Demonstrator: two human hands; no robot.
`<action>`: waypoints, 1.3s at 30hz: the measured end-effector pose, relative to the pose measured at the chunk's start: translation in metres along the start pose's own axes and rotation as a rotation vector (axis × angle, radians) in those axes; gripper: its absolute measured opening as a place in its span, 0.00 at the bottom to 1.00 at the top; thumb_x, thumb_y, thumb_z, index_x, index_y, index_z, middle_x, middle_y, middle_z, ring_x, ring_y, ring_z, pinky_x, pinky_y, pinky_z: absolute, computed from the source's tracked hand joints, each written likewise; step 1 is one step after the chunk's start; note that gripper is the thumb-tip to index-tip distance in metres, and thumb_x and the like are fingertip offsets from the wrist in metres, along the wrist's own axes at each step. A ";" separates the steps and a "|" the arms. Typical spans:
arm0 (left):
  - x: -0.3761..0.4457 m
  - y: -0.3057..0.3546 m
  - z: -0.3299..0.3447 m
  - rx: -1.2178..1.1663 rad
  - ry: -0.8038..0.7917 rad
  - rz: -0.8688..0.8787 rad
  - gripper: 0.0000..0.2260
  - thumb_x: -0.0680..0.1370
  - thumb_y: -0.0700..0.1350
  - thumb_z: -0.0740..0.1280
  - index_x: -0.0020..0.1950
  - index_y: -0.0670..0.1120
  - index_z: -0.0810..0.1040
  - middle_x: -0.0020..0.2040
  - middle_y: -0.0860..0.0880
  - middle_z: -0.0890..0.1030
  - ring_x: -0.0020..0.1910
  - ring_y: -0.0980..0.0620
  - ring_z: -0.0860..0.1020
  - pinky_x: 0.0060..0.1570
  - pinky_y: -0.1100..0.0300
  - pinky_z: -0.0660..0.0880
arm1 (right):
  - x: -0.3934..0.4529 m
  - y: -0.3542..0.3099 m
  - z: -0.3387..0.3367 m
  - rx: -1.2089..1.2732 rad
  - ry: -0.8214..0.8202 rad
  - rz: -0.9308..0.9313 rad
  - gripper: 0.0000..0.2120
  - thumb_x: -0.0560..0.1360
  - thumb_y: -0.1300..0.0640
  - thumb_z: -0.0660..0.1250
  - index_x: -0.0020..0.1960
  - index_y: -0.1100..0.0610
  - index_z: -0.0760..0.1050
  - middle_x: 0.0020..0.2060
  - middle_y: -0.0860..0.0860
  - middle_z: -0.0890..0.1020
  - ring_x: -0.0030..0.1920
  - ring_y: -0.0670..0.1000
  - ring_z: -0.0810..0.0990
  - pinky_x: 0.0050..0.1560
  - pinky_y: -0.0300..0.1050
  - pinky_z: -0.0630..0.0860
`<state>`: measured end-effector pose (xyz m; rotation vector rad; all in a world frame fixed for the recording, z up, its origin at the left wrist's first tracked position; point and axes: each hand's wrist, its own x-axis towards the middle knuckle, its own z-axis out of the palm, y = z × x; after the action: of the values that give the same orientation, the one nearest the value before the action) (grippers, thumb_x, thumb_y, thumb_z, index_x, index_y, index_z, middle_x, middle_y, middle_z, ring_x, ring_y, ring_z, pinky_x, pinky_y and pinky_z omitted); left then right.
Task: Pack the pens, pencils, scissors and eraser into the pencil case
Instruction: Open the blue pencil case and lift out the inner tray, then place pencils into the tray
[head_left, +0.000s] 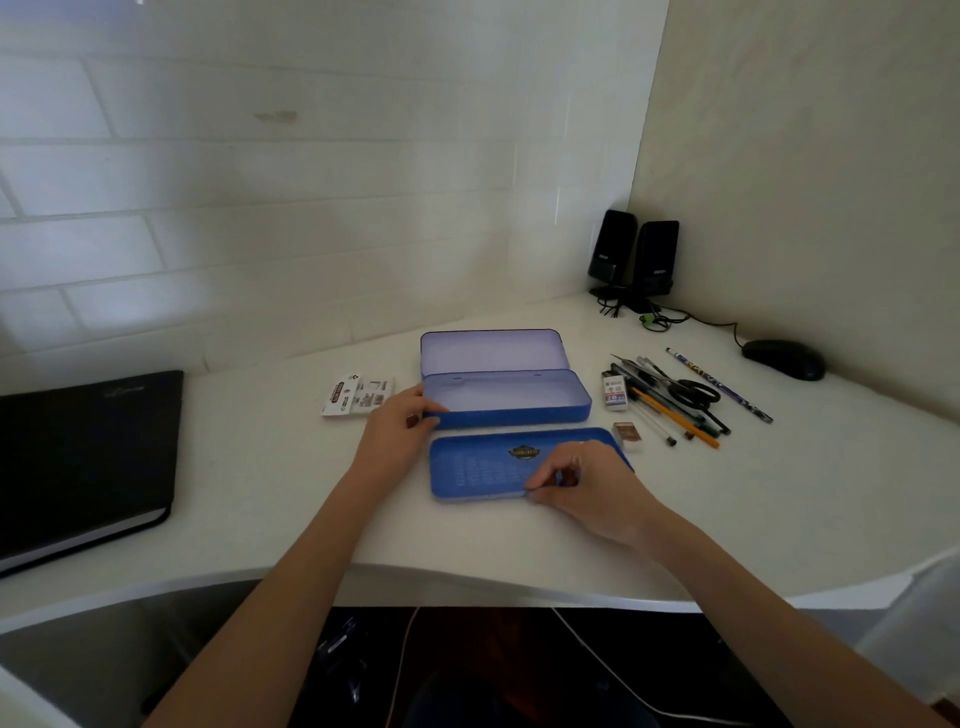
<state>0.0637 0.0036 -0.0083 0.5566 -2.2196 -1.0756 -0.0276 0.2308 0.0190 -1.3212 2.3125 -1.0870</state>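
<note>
White table (260, 493), corner of a room. Blue pencil case (506, 397) sits mid-table, open and upright, nothing visible inside; its hinged flap (491, 351) stands raised at the far side. A second blue piece, the printed lid (483, 467), lies flat on the table just in front of the case, badge facing up.

Left hand (402, 423) rests against the left end of the case, fingers curled round that end wall, thumb on the near side. Right hand (582, 488) is over the right part of the lid, fingertips pinching its near edge; whether the edge is lifted off the table is hard to tell.

To the right of the case, apart from it: a loose heap of pens and pencils (670, 405) lying slantwise, black-handled scissors (693, 392) on top of them, a patterned pencil (719, 384) just beyond. White eraser (615, 392) at the heap's left edge, nearest the case. A small brownish block (627, 432) near the lid's right corner, possibly a second eraser.

Elsewhere: a packaging card (358, 395) left of the case, black folder (83, 457) far left, two black speakers (634, 257) in the corner, black mouse (784, 358) at right.
</note>
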 end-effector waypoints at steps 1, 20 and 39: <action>-0.002 0.003 0.000 0.036 -0.021 0.027 0.09 0.74 0.31 0.64 0.48 0.39 0.82 0.52 0.61 0.77 0.48 0.58 0.76 0.53 0.64 0.71 | 0.002 0.001 0.001 -0.002 0.000 0.007 0.03 0.71 0.60 0.72 0.43 0.54 0.84 0.36 0.40 0.80 0.38 0.40 0.77 0.40 0.27 0.72; 0.045 0.010 0.029 0.208 -0.049 -0.019 0.13 0.79 0.40 0.63 0.62 0.42 0.78 0.70 0.43 0.72 0.68 0.46 0.71 0.67 0.62 0.61 | 0.069 0.022 -0.029 -0.008 -0.038 -0.002 0.05 0.74 0.53 0.69 0.46 0.53 0.83 0.40 0.47 0.83 0.39 0.43 0.79 0.43 0.36 0.75; 0.037 -0.002 0.024 0.237 -0.070 0.064 0.19 0.76 0.36 0.65 0.66 0.46 0.74 0.72 0.46 0.68 0.68 0.56 0.65 0.67 0.66 0.57 | 0.078 0.116 -0.109 -0.356 0.443 0.465 0.08 0.76 0.56 0.65 0.53 0.53 0.81 0.46 0.51 0.81 0.36 0.48 0.76 0.42 0.45 0.77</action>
<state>0.0206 -0.0064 -0.0087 0.5502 -2.4273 -0.8168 -0.2034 0.2540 0.0205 -0.6000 3.0411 -0.9034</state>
